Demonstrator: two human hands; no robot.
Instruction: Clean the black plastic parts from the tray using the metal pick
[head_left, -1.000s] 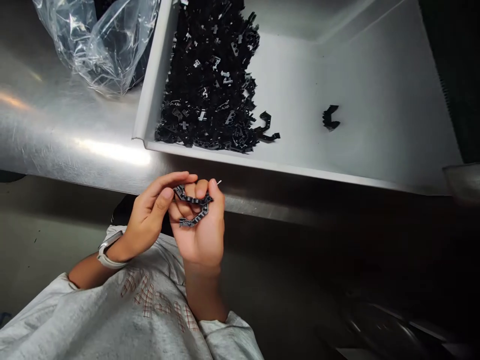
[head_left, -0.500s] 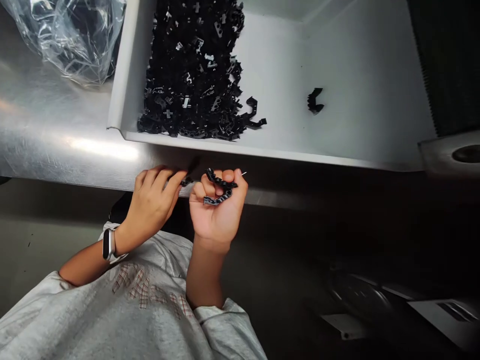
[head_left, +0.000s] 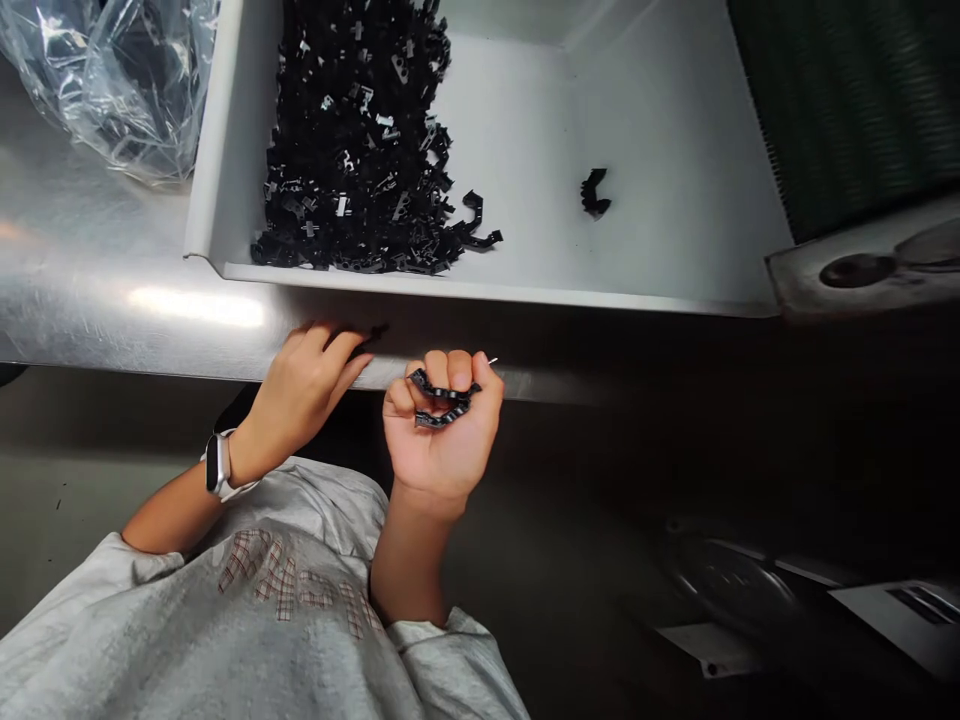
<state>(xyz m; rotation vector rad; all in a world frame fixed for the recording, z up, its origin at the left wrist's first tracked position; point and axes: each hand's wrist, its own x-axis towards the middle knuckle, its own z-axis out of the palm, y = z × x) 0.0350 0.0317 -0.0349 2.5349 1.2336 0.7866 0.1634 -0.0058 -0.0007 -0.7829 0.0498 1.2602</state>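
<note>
My right hand [head_left: 442,430] is closed, palm up, around a curved, segmented black plastic part [head_left: 444,410] that bends into a U across the palm. A thin, bright metal tip [head_left: 493,361] pokes out beside its forefinger; the rest of that tool is hidden in the fist. My left hand [head_left: 304,380], with a watch band at the wrist, is pinched at the edge of the metal table around a small dark plastic part [head_left: 369,342]. Its shape is hard to make out against the dark surface.
A white bin [head_left: 510,292] stands just beyond both hands, with a heap of black plastic parts [head_left: 352,150] on its left side. One loose black part [head_left: 595,193] lies farther right inside it. A clear plastic bag [head_left: 127,90] sits on the metal table [head_left: 82,270] at left.
The view has shifted, so the bin appears farther left. My left hand's fingertips have moved slightly forward with the dark part; my right hand keeps its grip, turned a little.
</note>
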